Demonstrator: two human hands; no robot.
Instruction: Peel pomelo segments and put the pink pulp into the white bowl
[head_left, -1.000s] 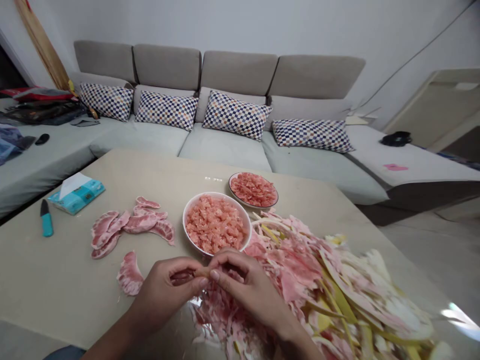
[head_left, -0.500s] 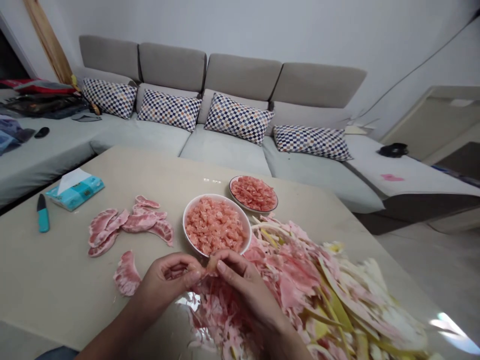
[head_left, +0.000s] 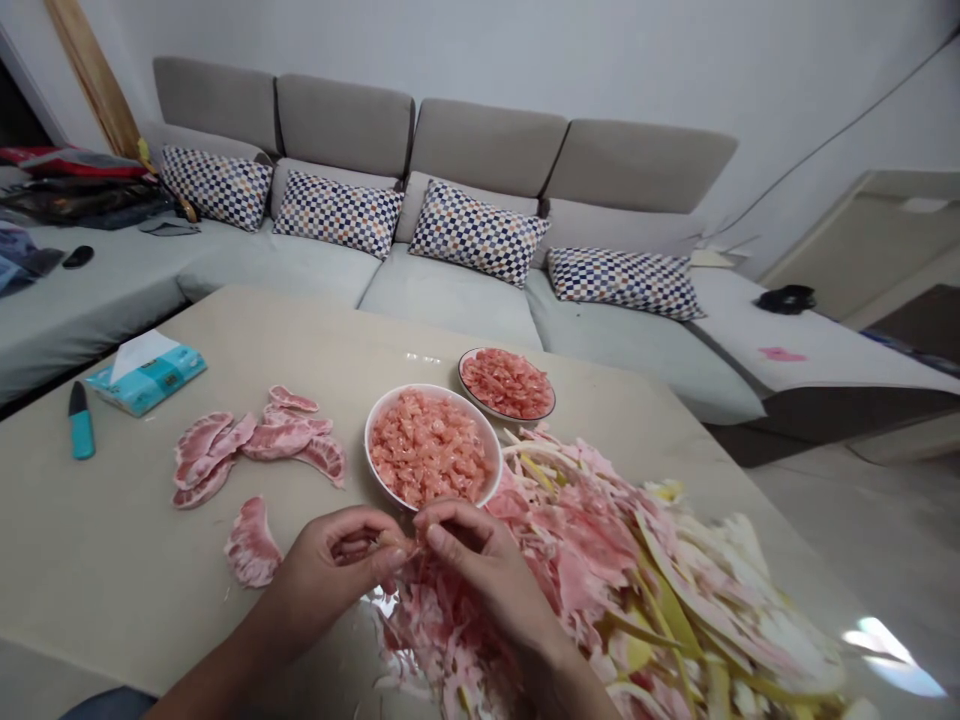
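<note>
In the head view, my left hand (head_left: pixel 346 560) and my right hand (head_left: pixel 480 565) meet just in front of a white bowl (head_left: pixel 369 470) heaped with pink pomelo pulp (head_left: pixel 429 447). Thumbs and forefingers of both are closed in a pinch on a small pomelo piece, mostly hidden by the fingers. Beneath and to the right of my right hand spreads a pile of pink membranes (head_left: pixel 592 540) and yellow-white peel (head_left: pixel 675 610). Left of my left hand lies a single pomelo segment (head_left: pixel 253 545), with several more segments (head_left: pixel 281 435) grouped behind it.
A dark-rimmed plate (head_left: pixel 553 408) of redder pulp (head_left: pixel 510 382) stands behind the bowl. On the table's left are a tissue pack (head_left: pixel 150 378) and a knife with a teal handle (head_left: pixel 82 435). A grey sofa (head_left: pixel 450 285) with checkered cushions (head_left: pixel 480 232) runs along the far side.
Both hands stay in front of the bowl, their fingertips shifting slightly around the pomelo piece. The view has tilted a little; nothing else has visibly moved.
</note>
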